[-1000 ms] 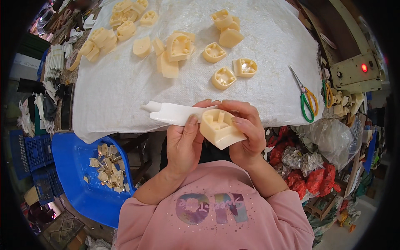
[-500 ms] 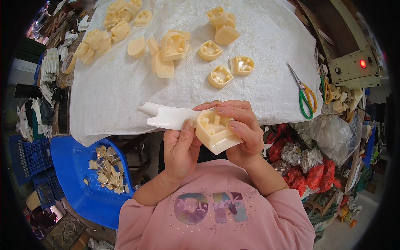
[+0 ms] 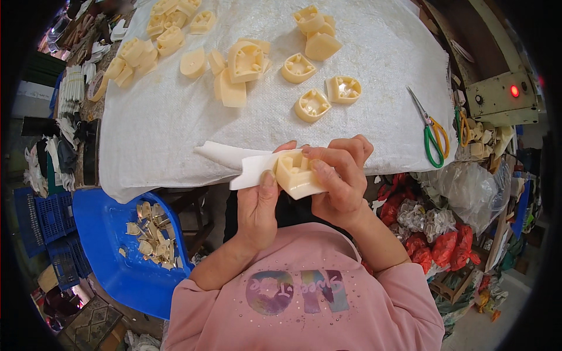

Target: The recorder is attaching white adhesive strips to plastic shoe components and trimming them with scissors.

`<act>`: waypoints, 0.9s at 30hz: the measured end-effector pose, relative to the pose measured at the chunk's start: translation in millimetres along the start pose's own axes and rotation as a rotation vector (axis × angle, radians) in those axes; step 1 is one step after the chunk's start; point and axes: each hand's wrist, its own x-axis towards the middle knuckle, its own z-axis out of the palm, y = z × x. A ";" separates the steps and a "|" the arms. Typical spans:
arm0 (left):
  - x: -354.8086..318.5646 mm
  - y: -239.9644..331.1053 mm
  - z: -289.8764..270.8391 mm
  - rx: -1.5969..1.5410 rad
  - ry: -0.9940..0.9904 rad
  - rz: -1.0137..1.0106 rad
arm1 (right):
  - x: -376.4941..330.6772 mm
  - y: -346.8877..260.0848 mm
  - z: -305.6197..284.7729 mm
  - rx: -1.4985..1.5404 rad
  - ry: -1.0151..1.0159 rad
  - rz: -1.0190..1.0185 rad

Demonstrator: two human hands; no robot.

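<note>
Just off the table's near edge, a hollow cream plastic shoe heel (image 3: pixel 300 186) is held between both hands, its open side with small inner posts turned up. My left hand (image 3: pixel 259 210) is closed, its thumb pressing a white strip of sheet material (image 3: pixel 254 168) against the heel's left side. The strip's loose ends stick out leftward, one over the table. My right hand (image 3: pixel 344 178) grips the heel from the right, with fingertips at its upper rim. Fingers behind the heel are mostly hidden.
More cream heels (image 3: pixel 246 61) lie in groups on the white-covered table (image 3: pixel 175 128). Scissors (image 3: pixel 432 131) with green and yellow handles rest at the right. A blue tub (image 3: pixel 105 251) with scraps stands lower left; red plastic bags (image 3: pixel 448 245) lie lower right.
The heel has turned and risen slightly between my hands. My right fingers have lifted and bent more, and the strip's nearer loose end has swung right, apart from the other.
</note>
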 end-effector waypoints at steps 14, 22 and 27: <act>-2.4 8.4 -11.3 0.491 0.201 0.021 | 15.7 -12.2 -29.4 -0.158 -0.410 0.114; -6.6 -8.1 -7.5 0.418 0.169 0.002 | 9.2 -13.2 -37.6 -0.115 -0.536 0.231; -9.6 -2.0 -4.4 0.677 0.099 0.019 | 4.7 -13.0 -39.3 -0.089 -0.553 0.206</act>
